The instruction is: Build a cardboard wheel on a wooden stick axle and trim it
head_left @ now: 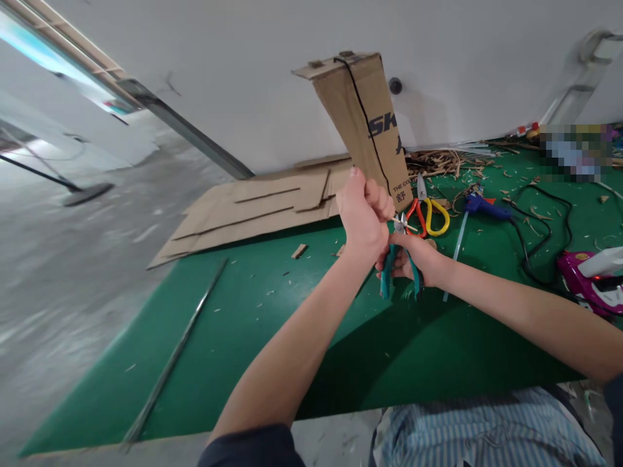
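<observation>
My right hand (pixel 418 258) grips a pair of cutting pliers (pixel 388 275) with teal handles, which stand apart in a V below the hand. Their metal jaws point up and meet a thin pale stick (pixel 412 227). Closed in a fist, my left hand (pixel 364 211) is right beside the jaws and holds the stick, most of which is hidden in the fingers. Just beyond the jaws lie scissors (pixel 439 217) with red and yellow handles. Behind my left hand a tall folded cardboard piece (pixel 372 123) with a black cord down it stands upright.
Flat cardboard (pixel 253 211) with dark slits lies along the back left of the green table (pixel 272 305). A bundle of thin rods (pixel 180 347) is at left. To the right are a blue glue gun (pixel 487 206), a magenta device (pixel 586 282), black cable and brown scraps (pixel 448 162).
</observation>
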Demonstrator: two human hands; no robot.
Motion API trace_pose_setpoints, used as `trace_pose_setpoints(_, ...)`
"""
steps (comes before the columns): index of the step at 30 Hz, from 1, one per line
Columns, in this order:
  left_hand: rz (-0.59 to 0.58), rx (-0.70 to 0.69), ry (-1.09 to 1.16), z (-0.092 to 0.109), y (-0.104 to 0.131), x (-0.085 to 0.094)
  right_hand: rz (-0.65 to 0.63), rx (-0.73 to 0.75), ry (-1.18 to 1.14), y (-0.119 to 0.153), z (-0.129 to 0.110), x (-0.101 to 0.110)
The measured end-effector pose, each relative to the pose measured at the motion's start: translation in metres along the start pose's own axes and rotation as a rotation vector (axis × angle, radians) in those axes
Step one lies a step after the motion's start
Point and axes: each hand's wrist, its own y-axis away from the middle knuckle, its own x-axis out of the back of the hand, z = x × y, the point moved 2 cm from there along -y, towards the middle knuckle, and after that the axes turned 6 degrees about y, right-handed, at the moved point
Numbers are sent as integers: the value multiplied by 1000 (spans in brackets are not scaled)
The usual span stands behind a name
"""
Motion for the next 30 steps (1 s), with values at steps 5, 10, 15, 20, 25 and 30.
trace_pose_setpoints(5,2,10,6,-4,-1,1,73,-12,36,1,2,-2)
trace_pose_setpoints(10,26,-10,4,-5,3,1,73,-23,50,4,0,-5)
trace_pose_setpoints(15,-32,-36,5,-3,6,-3,59,-35,50,5,-1,-5)
trace_pose_setpoints(20,-77,-34,-6,-1,5,-4,28,-43,34,4,0,-3)
trace_pose_setpoints(25,-53,-87,14,0,3,0,-14,15,7,2,1,1)
trace_pose_setpoints(30,22,-52,42,-2,2,2,-70,-6,-47,1,1,5)
